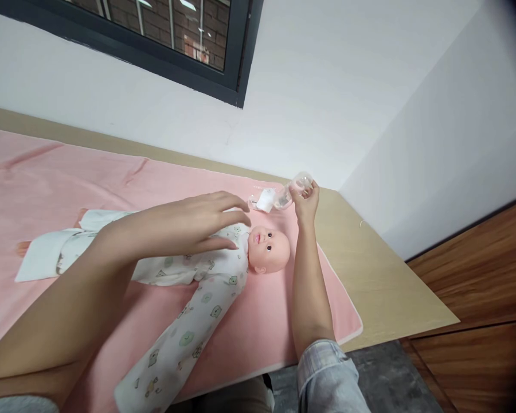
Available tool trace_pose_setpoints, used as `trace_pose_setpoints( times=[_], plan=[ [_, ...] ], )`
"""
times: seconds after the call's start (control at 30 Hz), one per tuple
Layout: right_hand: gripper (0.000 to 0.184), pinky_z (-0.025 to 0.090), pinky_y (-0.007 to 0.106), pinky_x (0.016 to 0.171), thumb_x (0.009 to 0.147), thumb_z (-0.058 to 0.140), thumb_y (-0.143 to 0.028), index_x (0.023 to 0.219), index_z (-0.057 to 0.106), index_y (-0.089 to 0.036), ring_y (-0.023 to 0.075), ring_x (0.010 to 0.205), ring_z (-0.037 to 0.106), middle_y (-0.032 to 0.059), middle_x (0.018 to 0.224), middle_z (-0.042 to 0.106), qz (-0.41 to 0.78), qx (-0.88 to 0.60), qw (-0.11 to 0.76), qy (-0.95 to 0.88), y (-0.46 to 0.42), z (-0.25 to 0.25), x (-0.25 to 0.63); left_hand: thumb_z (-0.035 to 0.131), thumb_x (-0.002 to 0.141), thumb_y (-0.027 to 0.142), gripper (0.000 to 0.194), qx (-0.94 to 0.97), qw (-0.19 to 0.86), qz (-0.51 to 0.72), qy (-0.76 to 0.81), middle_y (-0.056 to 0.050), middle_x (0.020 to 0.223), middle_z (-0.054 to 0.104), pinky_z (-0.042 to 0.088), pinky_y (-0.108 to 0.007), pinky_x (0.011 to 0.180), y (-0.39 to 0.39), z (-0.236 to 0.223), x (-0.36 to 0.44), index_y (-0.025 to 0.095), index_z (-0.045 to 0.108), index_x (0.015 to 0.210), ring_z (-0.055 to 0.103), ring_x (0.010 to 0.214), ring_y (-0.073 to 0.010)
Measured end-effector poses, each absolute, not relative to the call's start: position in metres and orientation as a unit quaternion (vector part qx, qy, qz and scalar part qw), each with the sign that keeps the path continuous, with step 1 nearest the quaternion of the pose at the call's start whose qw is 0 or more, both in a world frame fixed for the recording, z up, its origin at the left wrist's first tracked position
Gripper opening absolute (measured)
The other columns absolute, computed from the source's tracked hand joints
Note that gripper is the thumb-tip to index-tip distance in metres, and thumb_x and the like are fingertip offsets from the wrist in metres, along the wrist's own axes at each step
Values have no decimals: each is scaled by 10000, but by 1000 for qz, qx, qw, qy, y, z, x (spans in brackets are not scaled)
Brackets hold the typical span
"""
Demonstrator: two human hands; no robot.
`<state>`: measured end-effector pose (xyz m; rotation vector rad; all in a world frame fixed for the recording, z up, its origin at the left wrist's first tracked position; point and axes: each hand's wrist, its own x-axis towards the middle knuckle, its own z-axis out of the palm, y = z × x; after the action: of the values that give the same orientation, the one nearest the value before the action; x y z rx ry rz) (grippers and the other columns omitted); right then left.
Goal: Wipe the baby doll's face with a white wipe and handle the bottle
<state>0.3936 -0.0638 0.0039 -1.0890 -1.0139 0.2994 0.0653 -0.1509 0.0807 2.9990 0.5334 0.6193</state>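
Observation:
A baby doll [270, 258] lies face up on a pink mat [262, 321], dressed in a white outfit [206, 304] with small green animal prints. Over its chest my left hand [210, 221] is spread, fingers apart and pointing toward the doll's chin. Whether the palm touches the clothes I cannot tell. Beyond the doll's head, my right hand [308, 201] is closed around a clear bottle [285, 198], which is tilted. Beside the bottle is a small white piece [265, 199], perhaps paper or cloth, with something clear partly behind it.
The mat covers most of a light wooden table [382, 287], whose bare right end shows. A white wall [318, 103] with a dark-framed window [236, 69] stands along the far side. Brown wooden panels [490, 264] are at the right, and grey floor [387, 378] shows below.

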Motion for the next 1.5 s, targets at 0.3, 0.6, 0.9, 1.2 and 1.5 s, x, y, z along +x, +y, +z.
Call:
trace_pose_setpoints(
  times=[0.3, 0.6, 0.9, 1.2, 1.5],
  plan=[
    [738, 494, 402, 1072, 680, 801, -473, 1298, 451, -270, 195, 1212, 587, 70, 1302, 583, 236, -380, 708, -547, -108, 48, 294, 582, 921, 483, 631, 877, 27, 368, 308, -119, 1453, 489, 384, -435, 1108, -103, 64, 77, 182, 416, 1450, 460, 1335, -308],
    [790, 459, 459, 1121, 740, 762, -550, 1388, 389, -296, 230, 1322, 511, 67, 1386, 517, 305, -336, 679, -577, -132, 36, 227, 625, 742, 302, 589, 858, 145, 373, 323, -66, 1275, 625, 490, -360, 910, -105, 69, 82, 215, 507, 1313, 614, 1111, -286],
    [746, 379, 491, 1188, 808, 705, -523, 1418, 338, -304, 208, 1363, 476, 62, 1405, 492, 275, -338, 711, -553, -138, 47, 239, 607, 740, 294, 614, 861, 125, 347, 350, -47, 1260, 642, 483, -325, 840, -97, 62, 85, 236, 523, 1346, 632, 1063, -291],
    [667, 444, 438, 1114, 752, 723, -362, 1300, 367, -227, 203, 1277, 546, 103, 1344, 553, 199, -435, 719, -503, -108, 54, 341, 654, 804, 369, 696, 797, 97, 366, 471, -66, 1278, 619, 445, -354, 866, -59, 55, 56, 254, 406, 1444, 599, 1094, -303],
    [502, 497, 344, 963, 714, 698, -266, 1136, 433, -202, 214, 1108, 610, 102, 1254, 604, 153, -702, 571, -397, -70, -17, 412, 633, 848, 439, 626, 773, 36, 220, 593, -76, 983, 587, 358, -272, 661, -16, 26, 14, 137, 399, 1344, 557, 864, -246]
  ],
)
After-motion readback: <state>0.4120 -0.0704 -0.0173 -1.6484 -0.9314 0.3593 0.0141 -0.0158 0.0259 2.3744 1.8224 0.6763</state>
